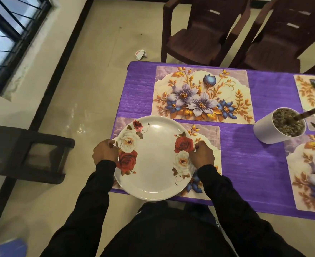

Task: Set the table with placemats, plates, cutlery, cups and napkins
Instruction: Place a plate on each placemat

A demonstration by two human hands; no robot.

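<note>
Gripping rose-pattern plate [153, 160] at opposite rims w/ left hand [104, 152] and right hand [202, 154], fingers curled round edge. Sitting over near-left placemat [211, 138], covering most of it; touching mat or held just above, not discernible. Overhanging table [245, 164] edge toward body. Showing second placemat [202, 92] in full beyond. Cropping two more mats at right edge, partly hidden behind potted plant [280, 125].

White plant pot [275, 127] — brown chairs [199, 36] beyond
</note>
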